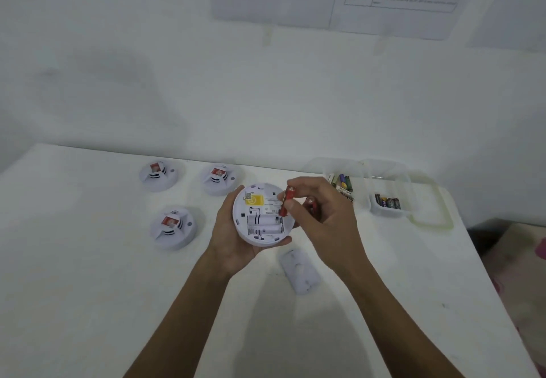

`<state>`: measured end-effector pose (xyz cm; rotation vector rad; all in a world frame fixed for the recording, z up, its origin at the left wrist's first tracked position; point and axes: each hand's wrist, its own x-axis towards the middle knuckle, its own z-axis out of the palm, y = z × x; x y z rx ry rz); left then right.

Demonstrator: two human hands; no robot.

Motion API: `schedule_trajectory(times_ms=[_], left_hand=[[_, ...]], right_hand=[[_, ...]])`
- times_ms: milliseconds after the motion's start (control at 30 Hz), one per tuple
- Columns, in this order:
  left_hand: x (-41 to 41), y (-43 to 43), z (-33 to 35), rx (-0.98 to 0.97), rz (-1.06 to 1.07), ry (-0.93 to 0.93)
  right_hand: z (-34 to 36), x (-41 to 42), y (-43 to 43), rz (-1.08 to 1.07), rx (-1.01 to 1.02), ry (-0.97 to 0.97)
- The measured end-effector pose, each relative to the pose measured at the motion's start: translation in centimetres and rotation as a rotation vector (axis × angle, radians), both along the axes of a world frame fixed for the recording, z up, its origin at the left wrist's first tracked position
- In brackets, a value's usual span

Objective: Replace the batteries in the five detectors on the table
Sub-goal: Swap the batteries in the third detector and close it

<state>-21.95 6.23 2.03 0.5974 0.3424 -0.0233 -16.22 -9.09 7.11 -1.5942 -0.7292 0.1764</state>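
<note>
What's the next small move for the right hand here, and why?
Probably lower the red battery pinched in the right hand into the open bay of the detector, which looks empty. The left hand holds the detector underside up, the battery hangs at the bay's right edge, and the cover lies off on the table. Whether it is a fresh cell I cannot tell.
</note>
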Motion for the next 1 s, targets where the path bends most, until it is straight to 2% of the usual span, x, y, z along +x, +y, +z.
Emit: schedule_trajectory(times_ms=[233, 433, 600, 767, 1000], left_hand=[[-2.1, 0.6, 0.9, -0.004, 0.001, -0.052], [-3.1, 1.1, 1.1, 0.032, -0.014, -0.054], [-3.7, 1.2, 1.0, 0.026, -0.007, -0.048], [-4.0, 1.1, 0.9, 0.036, 0.009, -0.004], [-4.1, 0.2, 2.1, 0.047, 0.001, -0.057]], right_hand=[[-0.4, -3.0, 1.4, 0.076, -0.117, -0.188], [-1.2, -3.0, 1.6, 0.058, -0.246, -0.496], [-0.9, -2.6, 1.5, 0.128, -0.306, -0.647], [-0.2, -1.9, 1.4, 0.212, -0.438, -0.884], [1.0, -1.5, 1.2, 0.305, -0.574, -1.045]])
